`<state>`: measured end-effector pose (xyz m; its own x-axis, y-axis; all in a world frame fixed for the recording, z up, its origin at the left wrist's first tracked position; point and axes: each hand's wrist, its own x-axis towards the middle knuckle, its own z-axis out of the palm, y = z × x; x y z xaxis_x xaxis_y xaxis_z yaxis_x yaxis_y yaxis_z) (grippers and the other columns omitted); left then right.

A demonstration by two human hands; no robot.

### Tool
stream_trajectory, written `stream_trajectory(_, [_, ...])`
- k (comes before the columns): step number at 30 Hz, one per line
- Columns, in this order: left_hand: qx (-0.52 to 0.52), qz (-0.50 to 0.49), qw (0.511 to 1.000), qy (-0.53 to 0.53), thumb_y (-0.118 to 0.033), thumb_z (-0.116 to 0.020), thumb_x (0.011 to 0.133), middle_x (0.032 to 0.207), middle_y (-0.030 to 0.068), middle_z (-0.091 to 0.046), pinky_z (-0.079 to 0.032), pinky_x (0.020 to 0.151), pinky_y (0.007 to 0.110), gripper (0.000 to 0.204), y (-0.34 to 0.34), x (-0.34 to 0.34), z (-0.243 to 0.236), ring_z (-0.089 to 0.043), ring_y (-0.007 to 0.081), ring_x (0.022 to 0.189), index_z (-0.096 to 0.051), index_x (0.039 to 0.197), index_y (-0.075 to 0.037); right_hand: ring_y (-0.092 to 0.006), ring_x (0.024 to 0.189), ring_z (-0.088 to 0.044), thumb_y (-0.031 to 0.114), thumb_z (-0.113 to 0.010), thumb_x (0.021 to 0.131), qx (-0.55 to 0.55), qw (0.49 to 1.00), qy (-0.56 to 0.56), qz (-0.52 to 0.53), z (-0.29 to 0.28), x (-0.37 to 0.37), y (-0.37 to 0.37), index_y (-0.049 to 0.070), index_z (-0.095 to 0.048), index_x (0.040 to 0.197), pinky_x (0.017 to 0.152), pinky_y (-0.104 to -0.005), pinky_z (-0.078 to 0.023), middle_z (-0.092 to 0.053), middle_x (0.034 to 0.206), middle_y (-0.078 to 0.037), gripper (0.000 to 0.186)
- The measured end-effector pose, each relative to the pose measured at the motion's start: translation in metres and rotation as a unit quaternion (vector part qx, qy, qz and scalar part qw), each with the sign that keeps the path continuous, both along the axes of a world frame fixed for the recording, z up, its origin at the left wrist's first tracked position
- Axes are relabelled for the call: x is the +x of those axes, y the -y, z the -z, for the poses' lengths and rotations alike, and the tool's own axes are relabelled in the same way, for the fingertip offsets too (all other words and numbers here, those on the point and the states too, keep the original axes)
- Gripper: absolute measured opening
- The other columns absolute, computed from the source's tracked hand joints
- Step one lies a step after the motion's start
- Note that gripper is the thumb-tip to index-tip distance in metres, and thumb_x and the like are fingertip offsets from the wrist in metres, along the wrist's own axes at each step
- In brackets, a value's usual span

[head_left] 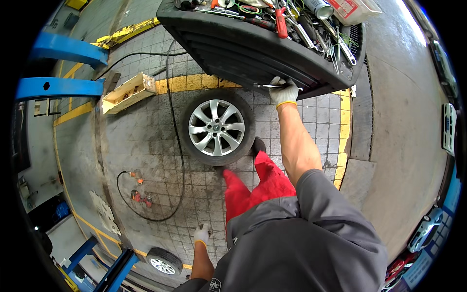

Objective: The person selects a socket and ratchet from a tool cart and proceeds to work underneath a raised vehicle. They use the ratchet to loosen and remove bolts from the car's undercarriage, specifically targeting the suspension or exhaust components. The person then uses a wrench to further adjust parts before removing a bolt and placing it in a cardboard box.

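My right hand [284,92], in a pale knitted glove with a yellow cuff, is closed around a slim silver metal hand tool [265,86]. It is beside the side of a black tool cart [233,53], and the tool's exact kind is too small to tell. The cart's top is heaped with hand tools, among them a red-handled screwdriver [281,23] and a silver wrench [346,51]. Low at my left side hangs my gloved left hand [202,233], fingers apart and holding nothing. In front of my feet a wheel [216,128] with a silver rim lies flat on the floor.
A wooden box [129,93] stands left of the wheel. A black hose [181,146] loops over the tiles near a red power tool [141,197]. Blue lift arms [63,89] reach in from the left. Another wheel [163,262] lies at lower left.
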<state>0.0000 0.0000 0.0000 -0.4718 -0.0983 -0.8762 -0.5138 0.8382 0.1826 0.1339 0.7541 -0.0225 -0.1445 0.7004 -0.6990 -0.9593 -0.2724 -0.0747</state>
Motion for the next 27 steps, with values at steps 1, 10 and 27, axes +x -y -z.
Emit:
stream_trajectory(1, [0.011, -0.012, 1.0, -0.001, -0.033, -0.072, 0.1, 0.09, 0.0073, -0.073, -0.059, 0.063, 0.035, 0.041, 0.0, 0.003, -0.003, -0.068, 0.016, 0.068, -0.065, 0.127, -0.004, -0.0158, 0.05, -0.046, 0.018, -0.042, 0.106, -0.02, 1.0, -0.009, 0.005, 0.003, -0.001, -0.001, 0.013, -0.056, 0.09, 0.06, -0.035, -0.055, -0.058, 0.074, -0.002, 0.022])
stream_trajectory(10, [0.092, 0.154, 0.983, -0.052, -0.034, -0.072, 0.102, 0.083, 0.0011, -0.067, -0.049, 0.058, 0.029, 0.038, -0.141, -0.025, -0.066, -0.058, 0.0103, 0.064, -0.067, 0.125, -0.004, -0.0113, 0.049, -0.038, 0.0, -0.049, 0.095, -0.106, 0.994, 0.009, -0.002, 0.021, -0.019, 0.082, 0.012, -0.053, 0.076, 0.058, -0.03, -0.052, -0.042, 0.061, 0.002, 0.023])
stream_trajectory(27, [0.336, 0.453, 0.797, -0.217, -0.03, -0.07, 0.098, 0.156, 0.0108, -0.054, -0.057, 0.096, 0.036, 0.051, -0.406, 0.0, -0.065, -0.072, 0.0262, 0.105, -0.059, 0.145, -0.013, -0.014, 0.057, -0.051, 0.04, -0.044, 0.114, -0.017, 0.92, 0.187, -0.344, -0.145, 0.039, 0.2, 0.01, -0.058, 0.106, 0.058, -0.0377, -0.052, -0.053, 0.075, -0.001, 0.035])
